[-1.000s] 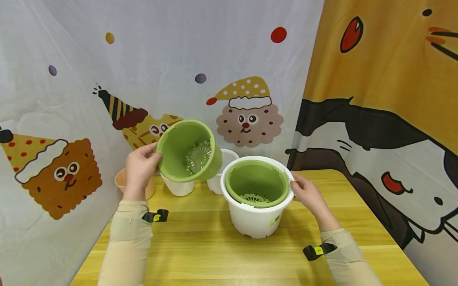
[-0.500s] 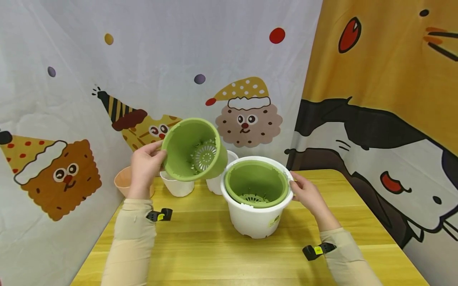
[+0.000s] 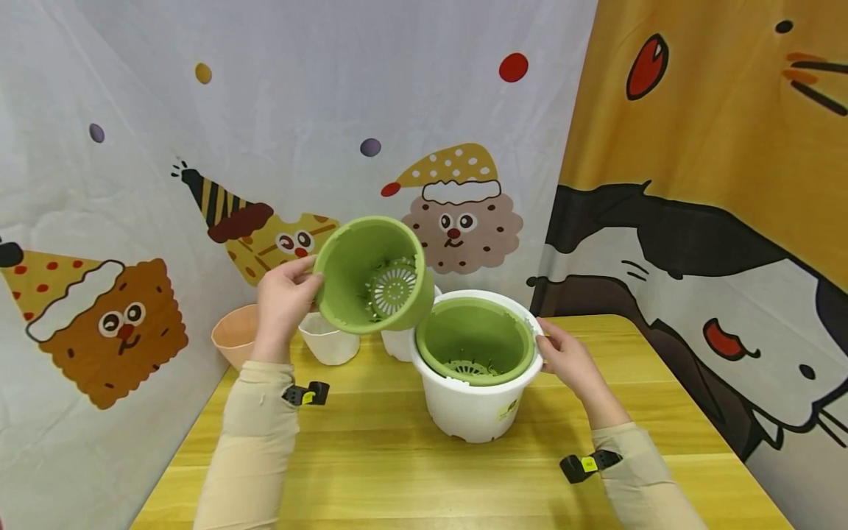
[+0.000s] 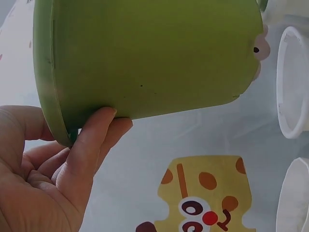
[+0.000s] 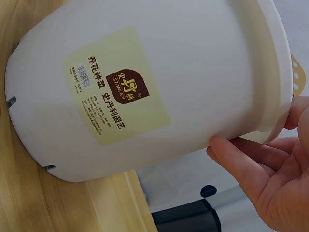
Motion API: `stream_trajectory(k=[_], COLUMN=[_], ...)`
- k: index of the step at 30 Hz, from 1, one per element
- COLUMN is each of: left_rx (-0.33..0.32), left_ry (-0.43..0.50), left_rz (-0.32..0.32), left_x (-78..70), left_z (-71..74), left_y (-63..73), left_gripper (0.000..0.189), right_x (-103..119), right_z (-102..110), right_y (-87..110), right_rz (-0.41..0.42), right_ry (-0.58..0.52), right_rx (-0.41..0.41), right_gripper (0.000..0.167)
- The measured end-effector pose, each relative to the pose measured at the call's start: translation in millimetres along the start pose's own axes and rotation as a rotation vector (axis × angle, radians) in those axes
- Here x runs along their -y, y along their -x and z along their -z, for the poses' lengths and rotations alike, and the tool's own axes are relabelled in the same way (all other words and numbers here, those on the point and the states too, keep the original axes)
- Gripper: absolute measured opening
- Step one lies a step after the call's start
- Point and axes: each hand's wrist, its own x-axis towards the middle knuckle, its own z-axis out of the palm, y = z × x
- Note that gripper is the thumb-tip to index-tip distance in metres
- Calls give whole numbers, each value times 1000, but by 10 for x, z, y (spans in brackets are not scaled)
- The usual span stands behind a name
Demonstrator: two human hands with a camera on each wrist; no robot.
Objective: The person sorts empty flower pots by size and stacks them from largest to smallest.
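A round, tapered green plastic pot with a slotted base (image 3: 371,269) is held aloft in the left hand (image 3: 288,302), mouth tilted toward the head camera. Its rim is pinched at the left side, the fingers (image 4: 91,137) being closed to little more than the rim's thickness, as shown in the left wrist view. By the right hand (image 3: 570,361) the rim of a large white plastic pot (image 3: 467,408) is gripped at its right side; there too the fingers (image 5: 236,159) are drawn in around the edge. The white pot is stood upright on the yellow wood-grain bench (image 3: 371,478), with a second round green plastic pot (image 3: 464,327) nested inside it. Change noted over the past second: the raised pot has been carried rightward and slightly up, while the white pot and the hand at its rim have been kept in place. By that shift the raised pot has been brought close to the nested pair, its lower right side overlapping the white rim in the head view; whether contact is made cannot be told. For the handling in hand, the white pot is judged to be steadied and the raised pot well secured, though by one side only, so some swing seems possible. Behind, a small white faceted pot (image 3: 330,344), a partly hidden white pot (image 3: 399,346) and a peach-coloured tapered pot (image 3: 233,335) are left untouched.
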Motion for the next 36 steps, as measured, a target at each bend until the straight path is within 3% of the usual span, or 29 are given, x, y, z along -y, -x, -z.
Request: stream_trajectory(k=[17,36], left_rx=[54,164], left_ry=[34,73], left_rz=[-19,-62], left_x=[-159,-250], left_z=[-241,-560], left_y=[-19,-12], left_gripper=[40,37], right_x=[-4,-9], right_z=[-6,3], right_y=[-13,-5], right_rz=[-7,-8], right_ry=[-3,-1], right_rx=[-4,-3], right_gripper=[56,56])
